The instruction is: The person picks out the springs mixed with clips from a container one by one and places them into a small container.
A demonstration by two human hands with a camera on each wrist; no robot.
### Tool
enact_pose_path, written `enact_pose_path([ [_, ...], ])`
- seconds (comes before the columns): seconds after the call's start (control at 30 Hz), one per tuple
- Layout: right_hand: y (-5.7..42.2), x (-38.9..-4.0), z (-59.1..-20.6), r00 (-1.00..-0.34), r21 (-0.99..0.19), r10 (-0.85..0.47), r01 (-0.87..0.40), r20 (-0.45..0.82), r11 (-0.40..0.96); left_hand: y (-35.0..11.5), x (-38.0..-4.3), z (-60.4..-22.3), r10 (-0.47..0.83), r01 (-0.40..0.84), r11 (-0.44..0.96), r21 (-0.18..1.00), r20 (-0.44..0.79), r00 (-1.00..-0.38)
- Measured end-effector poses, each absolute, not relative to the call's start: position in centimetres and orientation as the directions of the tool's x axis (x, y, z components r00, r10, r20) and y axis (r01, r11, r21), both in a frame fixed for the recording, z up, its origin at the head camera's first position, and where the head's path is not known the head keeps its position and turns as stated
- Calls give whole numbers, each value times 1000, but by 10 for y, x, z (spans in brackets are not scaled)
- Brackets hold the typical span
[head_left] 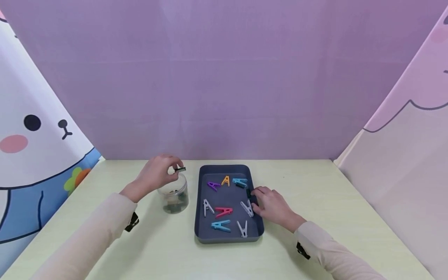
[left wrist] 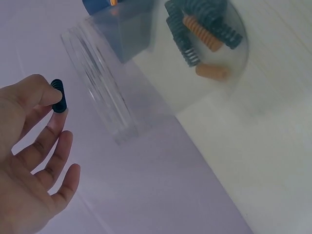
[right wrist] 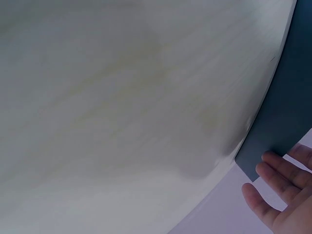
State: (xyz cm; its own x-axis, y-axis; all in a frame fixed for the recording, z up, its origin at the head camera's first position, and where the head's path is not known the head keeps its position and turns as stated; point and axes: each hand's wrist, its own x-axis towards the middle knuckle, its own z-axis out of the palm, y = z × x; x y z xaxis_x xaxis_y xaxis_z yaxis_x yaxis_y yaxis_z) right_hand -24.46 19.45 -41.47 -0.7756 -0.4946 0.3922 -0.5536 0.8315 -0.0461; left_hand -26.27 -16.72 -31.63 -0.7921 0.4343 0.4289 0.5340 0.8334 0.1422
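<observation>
Thumb and index finger of my left hand (head_left: 159,171) pinch a small dark green coil spring (left wrist: 59,96) over the mouth of a clear plastic jar (head_left: 182,189). Several dark green springs (left wrist: 183,41) and orange springs (left wrist: 212,72) lie at the jar's bottom. At the right rim of the dark grey tray (head_left: 224,238), my right hand (head_left: 272,205) reaches in with thumb and index finger apart. A dark spring (head_left: 249,193) lies right by its fingertips, and another dark spring (head_left: 240,185) sits below a blue clip (head_left: 239,181). The right wrist view shows fingers (right wrist: 278,178) along the tray's outer wall.
More spring clips are spread in the tray: a purple clip (head_left: 213,186), an orange clip (head_left: 225,180), a red clip (head_left: 224,211), a blue clip (head_left: 221,226) and several pale grey clips (head_left: 242,229). A purple backdrop (head_left: 224,97) stands behind the pale table (head_left: 301,175).
</observation>
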Motion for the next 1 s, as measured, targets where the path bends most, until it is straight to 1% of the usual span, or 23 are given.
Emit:
enact_pose_path([
  [0.17,194,-245,-414,-773,-45,-497,-556,395,830,-176,-262,-318,436,526,838,146,401,-805],
  [0.33,194,-245,-414,-778,-46,-495,-552,387,833,-181,-260,-320,452,525,842,124,371,-811],
  [0.6,195,-244,-413,-785,-49,-488,-545,382,837,-181,-258,-328,453,496,865,79,307,-837],
  [0.83,195,-244,-413,-792,-49,-485,-538,369,841,-178,-257,-333,447,482,875,50,302,-842],
  [1.0,195,-244,-413,-789,-52,-488,-543,374,838,-176,-257,-335,462,492,870,28,303,-834],
])
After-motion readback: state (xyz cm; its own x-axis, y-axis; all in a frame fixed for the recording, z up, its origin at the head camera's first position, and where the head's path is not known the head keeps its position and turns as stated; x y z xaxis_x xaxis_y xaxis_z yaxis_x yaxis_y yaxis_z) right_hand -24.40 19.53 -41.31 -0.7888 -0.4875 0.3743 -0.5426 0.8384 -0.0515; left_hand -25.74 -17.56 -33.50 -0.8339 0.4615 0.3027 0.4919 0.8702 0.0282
